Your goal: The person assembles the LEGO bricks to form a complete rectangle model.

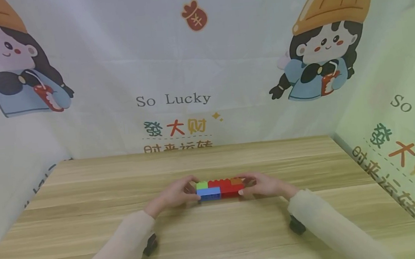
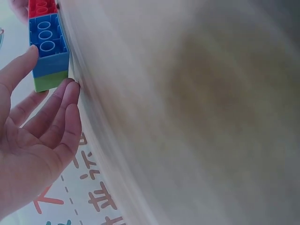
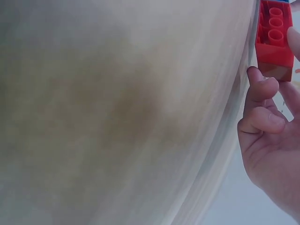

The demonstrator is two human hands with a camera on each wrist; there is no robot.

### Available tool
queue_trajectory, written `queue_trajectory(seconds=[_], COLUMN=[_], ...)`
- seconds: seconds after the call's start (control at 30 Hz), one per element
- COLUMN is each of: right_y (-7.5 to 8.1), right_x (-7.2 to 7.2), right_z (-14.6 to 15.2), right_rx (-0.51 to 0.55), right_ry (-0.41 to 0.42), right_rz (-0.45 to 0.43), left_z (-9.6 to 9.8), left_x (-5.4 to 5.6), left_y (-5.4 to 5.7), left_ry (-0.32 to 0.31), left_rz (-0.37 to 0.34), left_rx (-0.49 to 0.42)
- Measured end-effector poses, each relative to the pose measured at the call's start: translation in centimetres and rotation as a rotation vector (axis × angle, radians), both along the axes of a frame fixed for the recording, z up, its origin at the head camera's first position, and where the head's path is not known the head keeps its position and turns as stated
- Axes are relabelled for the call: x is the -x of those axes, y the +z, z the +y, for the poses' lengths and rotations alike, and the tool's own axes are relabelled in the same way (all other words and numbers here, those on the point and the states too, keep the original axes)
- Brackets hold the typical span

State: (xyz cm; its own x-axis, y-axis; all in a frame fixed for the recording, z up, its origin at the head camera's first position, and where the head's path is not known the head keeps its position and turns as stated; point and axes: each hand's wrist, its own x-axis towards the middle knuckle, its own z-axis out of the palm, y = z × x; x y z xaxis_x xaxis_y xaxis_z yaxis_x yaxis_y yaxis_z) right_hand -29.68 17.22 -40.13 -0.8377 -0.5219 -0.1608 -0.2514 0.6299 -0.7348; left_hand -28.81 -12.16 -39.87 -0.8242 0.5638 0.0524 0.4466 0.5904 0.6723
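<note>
Several toy building bricks are joined in a two-layer bar near the middle of the table. In the head view a blue brick [image 1: 209, 192] and a red brick [image 1: 231, 191] form the near layer. Behind them are a lime-green brick [image 1: 202, 185], another red brick [image 1: 219, 183] and an orange-brown brick [image 1: 236, 181]. My left hand [image 1: 177, 193] holds the left end between thumb and fingers; my right hand [image 1: 263, 184] holds the right end likewise. Both wrist views show hollow undersides with round tubes, on the blue brick [image 2: 47, 40] and the red brick [image 3: 274, 33].
The bar is held over a wood-grain table [image 1: 218, 241]. A white cloth backdrop [image 1: 147, 47] with printed cartoon figures and lettering rises behind the table's far edge and along both sides. Dark wrist devices sit under both sleeves [image 1: 121, 242].
</note>
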Motion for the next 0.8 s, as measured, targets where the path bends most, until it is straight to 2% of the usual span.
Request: queue_trajectory(seconds=[0.27,0.47,0.8], right_y=[-0.1,-0.3,-0.2], right_x=[0.5,1.0,1.0], right_z=[0.0,-0.1,-0.2], right_rx=[-0.001,0.039,0.073], right_ry=[-0.032,-0.046,-0.012], right_rz=[-0.064,-0.125,-0.129], left_z=[0.0,0.0,-0.3], left_x=[0.5,0.8,1.0], left_y=[-0.2,-0.2,-0.2], left_ry=[-0.006,0.006,-0.006], left_rz=[-0.006,-0.024,-0.040], left_rx=[0.007,0.011,0.004])
